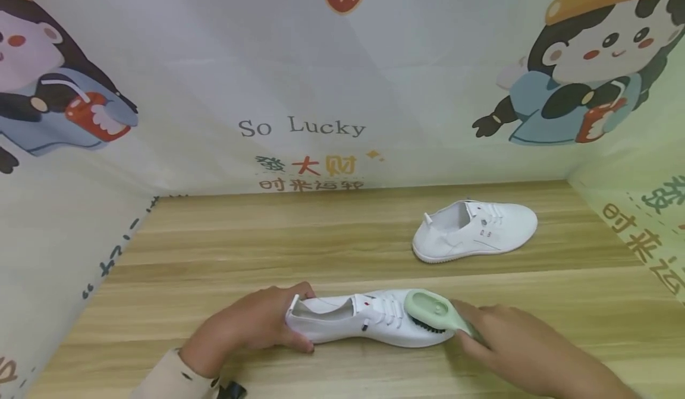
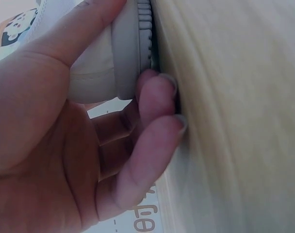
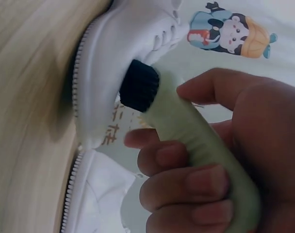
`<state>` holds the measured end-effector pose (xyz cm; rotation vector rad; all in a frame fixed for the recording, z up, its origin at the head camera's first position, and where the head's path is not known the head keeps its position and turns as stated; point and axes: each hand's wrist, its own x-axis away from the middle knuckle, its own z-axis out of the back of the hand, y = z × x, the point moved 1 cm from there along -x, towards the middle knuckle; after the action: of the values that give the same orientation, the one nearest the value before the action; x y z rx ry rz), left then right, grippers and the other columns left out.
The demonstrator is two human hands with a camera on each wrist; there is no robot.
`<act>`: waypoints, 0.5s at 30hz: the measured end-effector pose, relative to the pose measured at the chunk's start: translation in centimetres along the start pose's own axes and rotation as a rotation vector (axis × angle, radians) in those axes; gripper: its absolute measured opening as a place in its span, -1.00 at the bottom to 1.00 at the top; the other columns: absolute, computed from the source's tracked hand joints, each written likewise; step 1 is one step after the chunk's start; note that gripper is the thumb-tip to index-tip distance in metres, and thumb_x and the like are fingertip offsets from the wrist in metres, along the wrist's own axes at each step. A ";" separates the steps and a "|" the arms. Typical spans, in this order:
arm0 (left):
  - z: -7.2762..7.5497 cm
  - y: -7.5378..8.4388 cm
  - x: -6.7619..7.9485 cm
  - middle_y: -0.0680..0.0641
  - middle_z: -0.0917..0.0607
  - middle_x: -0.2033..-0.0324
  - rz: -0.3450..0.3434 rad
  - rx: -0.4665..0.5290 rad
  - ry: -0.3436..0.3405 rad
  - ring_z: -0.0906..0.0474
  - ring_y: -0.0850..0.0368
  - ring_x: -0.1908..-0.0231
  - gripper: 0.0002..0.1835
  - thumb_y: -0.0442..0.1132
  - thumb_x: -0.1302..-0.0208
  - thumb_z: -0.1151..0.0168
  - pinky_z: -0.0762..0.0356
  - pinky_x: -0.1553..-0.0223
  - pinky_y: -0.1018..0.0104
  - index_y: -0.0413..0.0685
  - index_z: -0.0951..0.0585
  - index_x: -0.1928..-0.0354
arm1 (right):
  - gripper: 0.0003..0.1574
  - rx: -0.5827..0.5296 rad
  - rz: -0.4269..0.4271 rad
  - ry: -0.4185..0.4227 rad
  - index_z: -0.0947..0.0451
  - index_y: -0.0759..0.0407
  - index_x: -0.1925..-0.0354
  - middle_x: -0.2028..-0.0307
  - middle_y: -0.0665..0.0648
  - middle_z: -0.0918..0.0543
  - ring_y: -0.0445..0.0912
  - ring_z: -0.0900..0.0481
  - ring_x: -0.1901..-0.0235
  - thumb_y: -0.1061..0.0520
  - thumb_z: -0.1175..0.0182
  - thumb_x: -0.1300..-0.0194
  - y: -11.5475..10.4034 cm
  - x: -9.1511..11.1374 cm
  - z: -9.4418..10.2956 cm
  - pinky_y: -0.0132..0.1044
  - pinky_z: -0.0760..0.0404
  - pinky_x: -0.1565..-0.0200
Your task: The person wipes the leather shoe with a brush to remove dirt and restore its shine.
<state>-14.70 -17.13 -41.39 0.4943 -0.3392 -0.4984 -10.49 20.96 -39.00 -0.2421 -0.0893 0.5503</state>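
Note:
A white lace-up shoe (image 1: pixel 342 321) lies sole down at the front of the wooden surface, its toe pointing right. My left hand (image 1: pixel 262 319) grips the heel, thumb on the near side; in the left wrist view its fingers (image 2: pixel 147 160) curl by the sole's edge. A pale green brush (image 1: pixel 430 310) with dark bristles (image 3: pixel 140 86) is held by its handle in my right hand (image 1: pixel 503 336). The bristles meet the shoe's toe area. In the right wrist view several fingers wrap round the handle.
Behind and to the right stands a second white shoe (image 1: pixel 476 232), toe also to the right. The wood-grain surface (image 1: pixel 267 238) is bounded by a printed white backdrop (image 1: pixel 417 90) at the back and both sides. A small black object (image 1: pixel 232 390) shows near my left sleeve.

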 end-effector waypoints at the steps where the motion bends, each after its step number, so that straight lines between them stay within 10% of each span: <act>1: 0.0 0.0 0.0 0.21 -0.62 0.34 0.002 -0.005 0.000 -0.47 0.28 0.39 -0.38 0.27 0.13 -0.54 -0.41 0.37 0.33 0.35 -0.48 0.03 | -0.36 0.005 -0.012 0.000 -0.45 0.20 -0.33 0.15 0.02 -0.76 -0.10 -0.73 0.18 -0.15 -0.09 -0.47 0.0 0.0 -0.1 -0.08 -0.69 0.16; 9: -0.1 -0.1 -0.2 0.21 -0.61 0.37 -0.001 -0.017 0.006 -0.47 0.27 0.40 -0.39 0.27 0.13 -0.54 -0.41 0.38 0.31 0.33 -0.49 0.05 | -0.29 0.054 -0.087 0.023 -0.37 0.26 -0.38 0.10 0.21 -0.74 0.10 -0.73 0.13 -0.17 -0.07 -0.49 0.2 -0.3 -0.6 0.05 -0.67 0.13; 15: -0.1 -0.1 -0.2 0.22 -0.62 0.37 0.012 -0.021 0.000 -0.48 0.28 0.40 -0.38 0.28 0.15 -0.54 -0.42 0.37 0.31 0.35 -0.49 0.05 | -0.63 0.047 -0.162 0.018 -0.63 0.05 0.00 0.50 -0.10 -0.58 -0.17 -0.50 0.49 -0.13 -0.15 -0.40 0.8 -0.2 0.4 -0.17 -0.50 0.45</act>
<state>-14.86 -17.02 -41.56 0.4713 -0.3360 -0.4897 -11.13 21.64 -38.82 -0.1919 -0.0774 0.3881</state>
